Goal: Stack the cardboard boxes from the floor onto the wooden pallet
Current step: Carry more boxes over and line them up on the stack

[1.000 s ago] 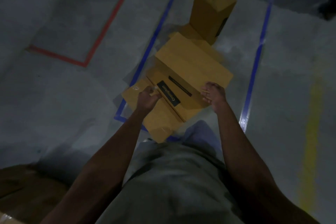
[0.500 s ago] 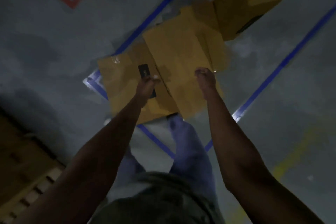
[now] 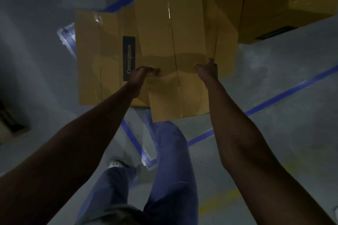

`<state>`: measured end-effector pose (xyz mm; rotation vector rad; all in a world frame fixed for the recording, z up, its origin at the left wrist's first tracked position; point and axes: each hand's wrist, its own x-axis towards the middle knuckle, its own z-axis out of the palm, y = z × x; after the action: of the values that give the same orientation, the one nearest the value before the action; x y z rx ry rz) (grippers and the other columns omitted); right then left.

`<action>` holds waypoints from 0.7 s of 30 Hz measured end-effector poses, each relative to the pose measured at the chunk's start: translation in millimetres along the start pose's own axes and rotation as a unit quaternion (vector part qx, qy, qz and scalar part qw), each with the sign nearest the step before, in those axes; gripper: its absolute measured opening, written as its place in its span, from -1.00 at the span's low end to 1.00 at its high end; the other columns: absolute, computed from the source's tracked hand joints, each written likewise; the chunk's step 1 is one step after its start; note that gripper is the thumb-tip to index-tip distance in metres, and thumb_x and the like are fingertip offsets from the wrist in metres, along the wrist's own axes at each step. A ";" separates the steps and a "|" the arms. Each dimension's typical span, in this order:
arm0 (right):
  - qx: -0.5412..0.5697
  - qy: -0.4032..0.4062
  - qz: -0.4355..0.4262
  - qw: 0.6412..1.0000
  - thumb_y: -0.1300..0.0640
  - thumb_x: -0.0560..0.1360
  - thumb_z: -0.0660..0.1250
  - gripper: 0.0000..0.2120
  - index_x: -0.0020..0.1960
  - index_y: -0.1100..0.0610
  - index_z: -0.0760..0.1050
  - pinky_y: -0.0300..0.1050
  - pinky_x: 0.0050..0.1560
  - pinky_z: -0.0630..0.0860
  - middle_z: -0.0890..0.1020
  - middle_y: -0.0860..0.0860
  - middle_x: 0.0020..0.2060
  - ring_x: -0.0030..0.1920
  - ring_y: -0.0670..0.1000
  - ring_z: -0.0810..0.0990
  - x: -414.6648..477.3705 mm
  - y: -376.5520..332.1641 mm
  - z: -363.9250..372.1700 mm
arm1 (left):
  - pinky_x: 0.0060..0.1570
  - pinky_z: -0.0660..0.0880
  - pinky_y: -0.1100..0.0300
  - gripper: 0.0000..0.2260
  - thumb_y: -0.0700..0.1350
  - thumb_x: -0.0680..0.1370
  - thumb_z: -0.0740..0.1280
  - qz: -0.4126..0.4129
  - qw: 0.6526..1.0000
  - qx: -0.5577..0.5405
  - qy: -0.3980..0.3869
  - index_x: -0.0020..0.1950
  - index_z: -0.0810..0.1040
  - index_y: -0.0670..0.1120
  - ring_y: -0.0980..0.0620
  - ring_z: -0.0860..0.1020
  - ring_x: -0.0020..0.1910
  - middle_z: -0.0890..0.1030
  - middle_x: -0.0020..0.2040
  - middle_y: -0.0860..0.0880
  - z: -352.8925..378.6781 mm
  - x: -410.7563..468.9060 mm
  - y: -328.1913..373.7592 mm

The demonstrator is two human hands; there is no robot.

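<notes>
A long yellow-brown cardboard box [image 3: 173,29] with a taped seam lies on top of a second flat box [image 3: 102,56] that carries a dark label reading Crompton. My left hand [image 3: 141,74] grips the top box's left side, fingers curled over its edge. My right hand [image 3: 208,70] grips its right side, thumb on top. A third box [image 3: 285,2] stands taller at the upper right. A corner of the wooden pallet [image 3: 11,120] shows dimly at the left edge.
Blue tape lines [image 3: 281,95] mark a bay on the grey concrete floor [image 3: 285,71]. A yellow painted streak [image 3: 223,201] lies at the lower right. My legs in blue trousers and a white shoe [image 3: 115,164] stand just below the boxes.
The view has swung and come closer to the boxes. Both hands stay on the sides of the top box, which now overhangs the labelled box's near edge.
</notes>
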<state>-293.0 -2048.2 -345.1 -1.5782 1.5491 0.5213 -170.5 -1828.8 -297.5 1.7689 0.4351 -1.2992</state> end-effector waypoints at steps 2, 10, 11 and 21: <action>0.038 -0.024 0.007 0.999 -0.18 0.34 0.42 -0.06 0.61 0.05 0.13 0.24 0.39 0.38 0.37 0.07 0.49 0.41 0.19 0.43 16.0 10.3 9.2 | -0.06 0.35 0.17 -0.76 -0.11 0.58 0.34 0.004 1.000 -0.010 -0.009 0.23 0.63 -0.09 0.23 0.49 -0.02 0.60 0.03 0.16 5.0 10.2 -5.1; 0.065 0.002 -0.036 0.997 -0.28 0.21 0.42 0.00 0.57 0.04 0.25 0.14 0.32 0.48 0.45 0.03 0.43 0.36 0.13 0.46 -48.7 9.9 11.9 | -0.11 0.61 0.12 -0.74 -0.01 0.51 0.35 0.049 0.997 -0.061 -0.022 0.06 0.66 -0.16 -0.13 0.62 0.08 0.67 0.15 -0.15 -20.1 -22.9 -27.6; 0.063 0.002 -0.046 0.997 -0.30 0.20 0.40 -0.02 0.55 0.03 0.28 0.15 0.31 0.48 0.47 0.02 0.41 0.34 0.13 0.47 -68.4 7.7 11.1 | 0.06 0.62 0.01 -0.70 0.06 0.46 0.39 0.047 0.997 -0.057 -0.006 0.06 0.67 -0.10 -0.14 0.62 0.12 0.67 0.16 -0.14 -34.2 -25.2 -38.3; -0.036 -0.022 -0.210 0.977 -0.24 0.51 0.35 -0.41 0.37 0.14 0.46 -0.02 0.14 0.50 0.58 0.08 0.25 0.21 0.16 0.57 -340.9 11.6 49.2 | 0.44 0.27 0.00 -0.41 0.37 0.25 0.12 0.133 0.957 0.071 0.249 0.04 0.70 0.12 -0.05 0.48 0.29 0.72 -0.15 0.17 -173.6 -257.3 -105.2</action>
<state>-342.0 -1802.2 -108.7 -1.8725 1.1261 0.3736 -243.4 -1577.2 -100.6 2.1948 0.3656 -0.7036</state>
